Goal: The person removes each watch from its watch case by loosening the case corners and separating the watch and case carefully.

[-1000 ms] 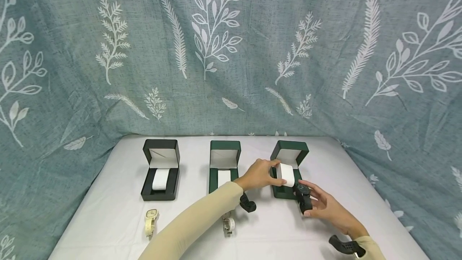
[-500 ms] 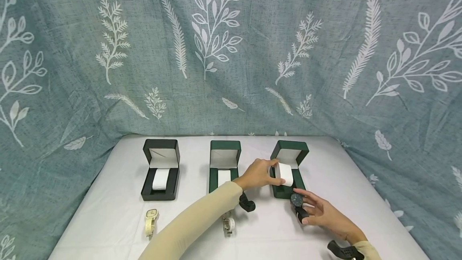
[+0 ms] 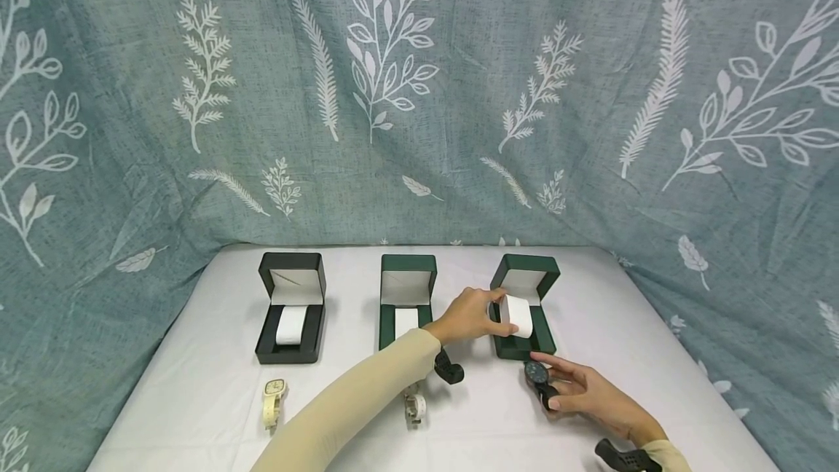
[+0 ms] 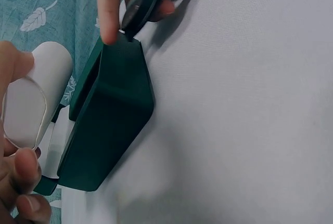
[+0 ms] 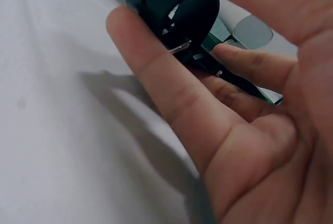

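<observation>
Seating step: pillow (image 3: 518,315) is pinched above green box (image 3: 524,347) by left hand (image 3: 468,315); black watch (image 3: 539,379), beside box, is clasped by right hand (image 3: 583,395); wrapping judged next.

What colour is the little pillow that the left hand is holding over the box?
White. The pillow shows best in the head view, above the dark green box.

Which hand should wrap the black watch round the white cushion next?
Right, probably. The right hand already grips the black watch just in front of the green box. The left hand is taken: it holds the white cushion above that box.
</observation>
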The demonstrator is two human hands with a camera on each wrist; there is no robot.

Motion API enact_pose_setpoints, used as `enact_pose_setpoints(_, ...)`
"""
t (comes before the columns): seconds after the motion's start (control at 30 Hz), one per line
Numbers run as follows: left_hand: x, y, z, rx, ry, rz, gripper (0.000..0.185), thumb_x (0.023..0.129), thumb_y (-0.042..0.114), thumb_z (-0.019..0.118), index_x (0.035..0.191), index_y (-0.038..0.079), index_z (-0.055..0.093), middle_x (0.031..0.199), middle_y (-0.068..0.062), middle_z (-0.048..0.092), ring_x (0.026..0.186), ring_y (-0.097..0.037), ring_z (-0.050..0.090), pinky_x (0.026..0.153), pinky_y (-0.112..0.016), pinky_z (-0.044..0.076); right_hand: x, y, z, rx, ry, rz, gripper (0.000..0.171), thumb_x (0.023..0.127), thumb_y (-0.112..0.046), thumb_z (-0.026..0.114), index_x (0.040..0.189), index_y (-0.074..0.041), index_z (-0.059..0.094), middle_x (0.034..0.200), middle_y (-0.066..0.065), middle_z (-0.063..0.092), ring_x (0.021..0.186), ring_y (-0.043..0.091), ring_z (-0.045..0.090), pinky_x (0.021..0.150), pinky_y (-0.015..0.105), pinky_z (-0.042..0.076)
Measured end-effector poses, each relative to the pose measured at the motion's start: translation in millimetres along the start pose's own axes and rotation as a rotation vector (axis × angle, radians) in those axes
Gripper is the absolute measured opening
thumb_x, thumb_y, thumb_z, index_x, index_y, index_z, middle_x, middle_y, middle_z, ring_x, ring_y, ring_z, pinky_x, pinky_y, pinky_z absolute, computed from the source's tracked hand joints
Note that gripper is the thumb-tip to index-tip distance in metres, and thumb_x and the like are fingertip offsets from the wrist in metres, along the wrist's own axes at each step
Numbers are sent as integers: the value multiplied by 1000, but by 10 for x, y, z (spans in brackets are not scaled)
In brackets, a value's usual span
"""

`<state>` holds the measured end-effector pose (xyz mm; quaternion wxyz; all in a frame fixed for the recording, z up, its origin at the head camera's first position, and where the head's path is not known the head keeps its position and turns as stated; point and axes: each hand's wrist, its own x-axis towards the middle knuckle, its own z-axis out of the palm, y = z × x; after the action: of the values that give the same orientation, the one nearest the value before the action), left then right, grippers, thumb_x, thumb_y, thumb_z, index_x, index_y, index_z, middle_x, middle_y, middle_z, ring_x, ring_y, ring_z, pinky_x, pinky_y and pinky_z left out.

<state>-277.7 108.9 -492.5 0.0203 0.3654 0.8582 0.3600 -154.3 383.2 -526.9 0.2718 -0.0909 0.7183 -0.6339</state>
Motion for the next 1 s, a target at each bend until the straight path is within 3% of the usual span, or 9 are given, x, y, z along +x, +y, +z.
enact_pose_setpoints(0.13,7,-18,16,0,1,7,76,90,49,78,149,8,55,76,4,60,44,-6,20,52,-23,28,-10,21,-7,-12,-3,7,75,101,-7,65,164,-9,24,149,29,37,118,25,57,93,53,54)
enact_pose_setpoints(0.23,9,-24,13,4,4,13,76,90,49,78,149,8,55,72,4,57,44,-5,21,52,-22,28,-3,24,-17,-9,-3,9,74,101,-7,65,164,-8,26,132,22,49,103,24,64,91,54,55)
enact_pose_setpoints(0.47,3,-13,-4,12,9,13,75,90,50,78,148,9,56,97,-2,70,47,-5,23,53,-22,29,3,-14,-4,-36,20,19,70,103,-11,63,163,-7,27,133,24,53,106,35,66,87,55,56)
enact_pose_setpoints(0.8,-3,-16,-18,14,5,25,75,90,49,78,148,6,56,67,3,55,47,-5,23,53,-22,29,2,-33,-15,-69,-7,29,71,105,-13,61,164,-7,22,126,22,63,81,27,70,73,44,60)
enact_pose_setpoints(1.0,4,-21,-13,14,6,27,75,90,49,78,148,6,56,69,1,58,46,-5,22,54,-22,30,-11,-40,4,-70,27,39,69,105,-16,61,162,-4,26,126,20,61,83,29,70,75,47,60)
